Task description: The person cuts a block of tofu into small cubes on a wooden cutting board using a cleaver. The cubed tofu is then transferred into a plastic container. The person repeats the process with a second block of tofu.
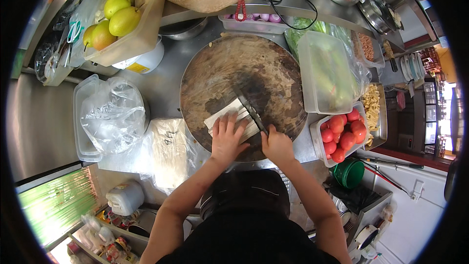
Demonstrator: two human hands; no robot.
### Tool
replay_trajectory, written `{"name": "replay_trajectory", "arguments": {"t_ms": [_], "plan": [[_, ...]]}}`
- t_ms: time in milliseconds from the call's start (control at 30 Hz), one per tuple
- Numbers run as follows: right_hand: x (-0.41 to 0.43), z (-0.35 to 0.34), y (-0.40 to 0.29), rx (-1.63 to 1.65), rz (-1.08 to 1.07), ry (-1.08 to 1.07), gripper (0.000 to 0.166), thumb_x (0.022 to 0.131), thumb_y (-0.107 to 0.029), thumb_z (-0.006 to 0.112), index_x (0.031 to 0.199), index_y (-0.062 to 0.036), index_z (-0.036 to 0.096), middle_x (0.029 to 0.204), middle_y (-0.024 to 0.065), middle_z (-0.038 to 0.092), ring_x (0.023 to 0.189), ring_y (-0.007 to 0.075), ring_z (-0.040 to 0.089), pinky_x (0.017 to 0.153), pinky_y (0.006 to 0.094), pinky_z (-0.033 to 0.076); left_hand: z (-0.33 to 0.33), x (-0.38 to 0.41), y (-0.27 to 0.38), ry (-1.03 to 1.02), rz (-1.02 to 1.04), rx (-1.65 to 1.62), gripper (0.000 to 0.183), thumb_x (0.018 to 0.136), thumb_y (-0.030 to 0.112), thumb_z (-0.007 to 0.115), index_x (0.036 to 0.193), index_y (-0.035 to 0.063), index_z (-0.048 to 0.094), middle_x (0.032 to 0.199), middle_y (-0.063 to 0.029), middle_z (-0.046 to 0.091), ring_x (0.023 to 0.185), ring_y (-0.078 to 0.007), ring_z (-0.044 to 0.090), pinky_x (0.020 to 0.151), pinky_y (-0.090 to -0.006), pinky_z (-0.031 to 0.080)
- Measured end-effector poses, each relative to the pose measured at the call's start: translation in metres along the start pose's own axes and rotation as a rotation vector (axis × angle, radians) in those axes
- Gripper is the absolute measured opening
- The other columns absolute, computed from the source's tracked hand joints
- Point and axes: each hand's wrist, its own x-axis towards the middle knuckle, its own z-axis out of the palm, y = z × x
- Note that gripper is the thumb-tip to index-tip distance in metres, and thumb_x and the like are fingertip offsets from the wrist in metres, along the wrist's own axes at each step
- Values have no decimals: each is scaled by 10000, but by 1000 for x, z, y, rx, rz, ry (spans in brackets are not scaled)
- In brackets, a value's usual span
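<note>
A stack of pale, layered food sheets, perhaps bean-curd sheets, lies on the near half of a round wooden chopping block. My left hand presses down on the stack with its fingers spread, holding it against the block. In my right hand is the handle of a cleaver, seen almost edge-on. Its dark blade stands at the right end of the stack, close to my left fingertips. I cannot tell how deep the edge sits in the sheets.
Left of the block lie a plastic bag of pale sheets and a bag-covered container. To the right stand a tub of tomatoes and an upturned-looking clear bin. Pears fill a bin on the overhead shelf.
</note>
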Motion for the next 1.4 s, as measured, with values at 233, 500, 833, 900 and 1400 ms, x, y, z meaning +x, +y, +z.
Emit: {"name": "replay_trajectory", "arguments": {"t_ms": [233, 500, 833, 900, 1400], "plan": [[13, -21, 31, 354, 19, -24, 273, 955, -237, 652, 1038, 23, 647, 775, 279, 669, 777, 473, 668, 675, 523, 525, 11, 6, 0, 74, -51, 105, 768, 701, 361, 868, 1368, 185, 529, 1484, -113, 415, 1367, -357, 407, 1142, -546, 311], [-17, -65, -14, 125, -98, 59, 265, 956, -235, 645, 945, 22, 580, 607, 246, 615, 606, 451, 651, 556, 532, 522, 4, 9, -2, 203, -101, -124, 650, 721, 301, 863, 1282, 137, 579, 1394, -120, 489, 1278, -358, 461, 1079, -507, 348], [-4, -53, -13, 75, -24, -165, 280, 967, -258, 604, 931, 17, 562, 687, 275, 647, 698, 462, 674, 648, 549, 540, 4, 12, -9, 241, -86, -233, 337, 762, 251, 821, 1051, 139, 690, 1238, -74, 582, 1130, -302, 561, 938, -434, 430], [5, -37, -16, 56, -24, -160, 293, 967, -267, 599, 959, 25, 573, 705, 283, 652, 711, 461, 678, 651, 544, 542, 6, 11, -10, 226, -84, -227, 341, 758, 252, 823, 1055, 142, 695, 1236, -73, 585, 1128, -302, 564, 933, -429, 434], [26, -40, 31, 726, 245, -399, 257, 875, -161, 723, 991, 51, 636, 707, 236, 669, 617, 367, 681, 587, 440, 530, 4, -22, -29, 280, -10, -317, 440, 747, 214, 833, 1155, 119, 698, 1324, -87, 586, 1255, -325, 522, 1041, -456, 373]]}}
